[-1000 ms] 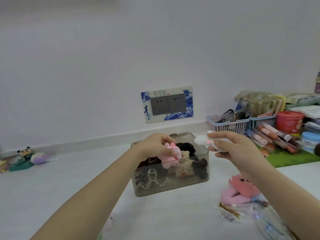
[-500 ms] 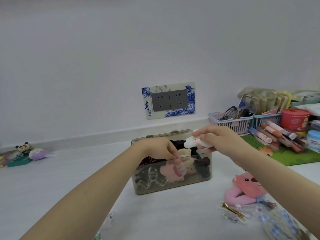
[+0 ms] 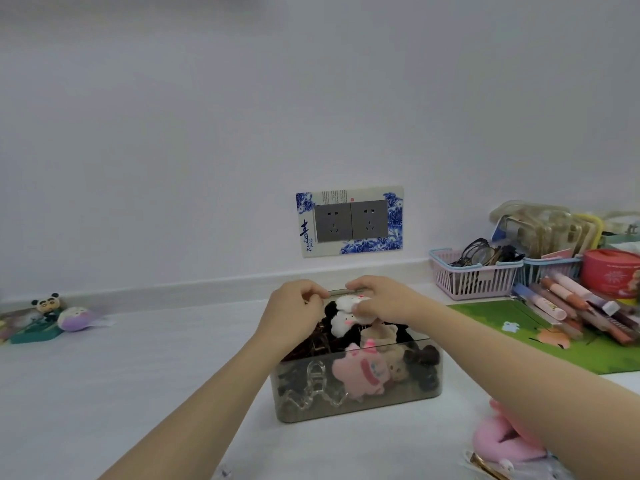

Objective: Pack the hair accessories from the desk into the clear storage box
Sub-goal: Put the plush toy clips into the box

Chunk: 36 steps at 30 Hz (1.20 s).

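The clear storage box (image 3: 349, 408) stands on the white desk in front of me, holding a pink plush clip (image 3: 360, 372), a transparent claw clip (image 3: 313, 382), dark scrunchies and brown clips. Both hands hover over the box's far side. My right hand (image 3: 375, 299) pinches a white plush hair clip (image 3: 346, 315) just above the contents. My left hand (image 3: 298, 310) is beside it with curled fingers; whether it touches the white clip is unclear. A pink plush accessory (image 3: 502, 441) and a gold hair clip (image 3: 485, 467) lie on the desk at the lower right, partly behind my right forearm.
A pink basket (image 3: 474, 278) with glasses, a blue basket, a red tin (image 3: 611, 271), pens and a green mat (image 3: 540, 332) crowd the right. Small toy figures (image 3: 52, 315) sit at the far left by the wall. A double socket (image 3: 349, 221) is on the wall behind.
My left hand let go of the pink plush clip, which now lies in the box, and rose to the far rim. My right hand brought the white plush clip left and down over the box.
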Motion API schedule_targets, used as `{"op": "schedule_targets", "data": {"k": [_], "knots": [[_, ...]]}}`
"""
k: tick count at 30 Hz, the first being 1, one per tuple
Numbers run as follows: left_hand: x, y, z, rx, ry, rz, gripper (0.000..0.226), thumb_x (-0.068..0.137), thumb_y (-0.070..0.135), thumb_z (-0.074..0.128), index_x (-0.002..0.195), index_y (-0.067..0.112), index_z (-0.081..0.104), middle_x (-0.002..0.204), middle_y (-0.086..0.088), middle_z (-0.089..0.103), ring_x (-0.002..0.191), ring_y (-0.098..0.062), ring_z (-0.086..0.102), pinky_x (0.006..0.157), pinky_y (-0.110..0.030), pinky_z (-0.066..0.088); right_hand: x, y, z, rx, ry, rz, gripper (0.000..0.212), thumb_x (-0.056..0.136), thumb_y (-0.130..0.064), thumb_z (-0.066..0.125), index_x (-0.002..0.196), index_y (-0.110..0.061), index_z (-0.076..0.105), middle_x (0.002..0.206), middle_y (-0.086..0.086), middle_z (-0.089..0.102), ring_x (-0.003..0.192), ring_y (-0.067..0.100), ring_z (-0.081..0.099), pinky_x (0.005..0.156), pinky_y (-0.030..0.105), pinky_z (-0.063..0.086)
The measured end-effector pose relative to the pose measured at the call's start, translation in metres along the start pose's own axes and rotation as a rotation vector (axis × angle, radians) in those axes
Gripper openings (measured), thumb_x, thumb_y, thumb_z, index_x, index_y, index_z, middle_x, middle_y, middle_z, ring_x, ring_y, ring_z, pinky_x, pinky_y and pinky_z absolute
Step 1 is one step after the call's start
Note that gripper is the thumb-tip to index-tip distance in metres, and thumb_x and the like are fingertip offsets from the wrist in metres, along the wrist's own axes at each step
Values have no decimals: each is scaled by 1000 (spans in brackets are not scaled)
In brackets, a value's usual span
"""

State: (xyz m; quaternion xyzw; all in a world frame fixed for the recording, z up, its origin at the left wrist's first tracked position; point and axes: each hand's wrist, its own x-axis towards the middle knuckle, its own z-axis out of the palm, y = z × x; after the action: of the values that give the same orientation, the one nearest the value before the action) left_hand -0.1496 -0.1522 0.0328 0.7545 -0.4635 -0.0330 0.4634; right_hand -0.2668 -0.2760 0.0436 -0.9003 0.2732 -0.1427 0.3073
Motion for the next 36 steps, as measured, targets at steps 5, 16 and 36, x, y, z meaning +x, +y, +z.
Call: {"op": "schedule_targets", "data": {"k": [5, 16, 36], "knots": [[-4, -9, 4, -39, -16, -18, 27, 91, 11, 47, 84, 28, 67, 94, 4, 69, 84, -15, 67, 68, -18, 48, 11, 7, 7, -270, -105, 59, 29, 88, -27, 58, 117, -26, 61, 114, -3, 67, 102, 21, 64, 85, 29, 49], [-5, -9, 3, 12, -102, -36, 25, 89, 14, 47, 88, 24, 70, 85, 7, 64, 83, -13, 63, 69, -22, 45, 15, 7, 11, -263, -72, -53, 26, 81, -33, 67, 107, -36, 68, 111, -14, 65, 97, 7, 60, 77, 19, 41], [-94, 60, 37, -142, -204, 179, 15, 87, 21, 56, 92, 21, 70, 72, 11, 64, 65, -11, 61, 65, -29, 54, -161, 50, -44, -433, 31, 113, 40, 88, -29, 58, 127, -34, 52, 128, -6, 55, 109, 11, 52, 87, 19, 37]]}}
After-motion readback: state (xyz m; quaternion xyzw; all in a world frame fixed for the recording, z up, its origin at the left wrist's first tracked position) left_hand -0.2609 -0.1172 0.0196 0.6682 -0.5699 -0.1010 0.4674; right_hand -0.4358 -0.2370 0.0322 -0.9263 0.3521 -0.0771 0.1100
